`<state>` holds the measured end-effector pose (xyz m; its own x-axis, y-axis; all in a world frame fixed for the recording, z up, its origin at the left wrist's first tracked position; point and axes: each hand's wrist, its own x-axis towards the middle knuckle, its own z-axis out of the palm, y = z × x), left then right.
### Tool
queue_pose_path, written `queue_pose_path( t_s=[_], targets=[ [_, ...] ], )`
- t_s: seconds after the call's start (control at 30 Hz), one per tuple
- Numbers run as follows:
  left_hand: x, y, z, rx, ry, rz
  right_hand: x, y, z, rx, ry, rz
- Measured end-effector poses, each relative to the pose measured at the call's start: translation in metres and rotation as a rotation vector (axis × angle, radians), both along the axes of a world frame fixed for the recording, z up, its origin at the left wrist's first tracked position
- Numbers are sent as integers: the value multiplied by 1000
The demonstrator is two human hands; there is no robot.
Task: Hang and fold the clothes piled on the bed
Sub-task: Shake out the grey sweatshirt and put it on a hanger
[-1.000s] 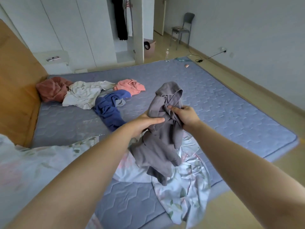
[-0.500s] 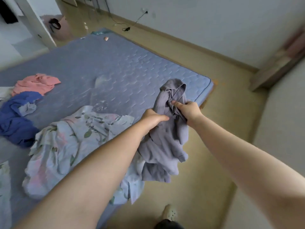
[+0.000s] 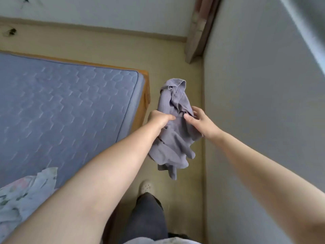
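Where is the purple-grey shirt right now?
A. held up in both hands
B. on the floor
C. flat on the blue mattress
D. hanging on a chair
A: the left hand and right hand both grip the shirt, bunched in the air over the floor beside the mattress.

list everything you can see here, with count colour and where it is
grey garment: one, purplish grey, bunched and hanging in the air over the floor between bed and wall, held by both hands
mattress: one, blue quilted, left side of view
bed frame: one, orange wood, showing along the mattress edge and corner
floral cloth: one, pale with flower print, on the mattress at lower left
floor: tan, from the bed to the walls
curtain: one, brownish, in the top corner by the wall
shoe: one, white, on the floor below the garment
trouser leg: one, dark grey, bottom centre
left hand: one, grips the garment's left side
right hand: one, holds the garment's right side
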<state>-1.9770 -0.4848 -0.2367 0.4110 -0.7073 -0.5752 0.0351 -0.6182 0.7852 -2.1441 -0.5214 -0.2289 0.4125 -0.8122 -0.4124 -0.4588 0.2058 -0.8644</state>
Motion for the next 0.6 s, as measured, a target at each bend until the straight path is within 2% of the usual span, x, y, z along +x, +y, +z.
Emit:
queue_pose_path(
  t_s=[0.07, 0.13, 0.23, 0.33, 0.4, 0.53, 0.6],
  targets=[
    [-5, -49, -5, 23, 33, 11, -14, -24, -18, -50, 52, 101],
    [-6, -101, -13, 50, 100, 32, -17, -52, -35, -179, 202, 163],
    [-4, -185, -20, 149, 256, -13, -3, -109, -52, -379, 404, 148],
    [6, -267, -12, 295, 313, -168, 14, -187, -52, -347, 305, -101],
    [15, -317, 0, 333, 350, -193, 25, -237, -43, -283, 246, -197],
    [30, -407, 7, 360, 351, -210, 46, -331, -33, -254, 309, -181],
    [43, -452, 2, 374, 200, -221, 56, -380, -35, -278, 406, -145]
  ],
)
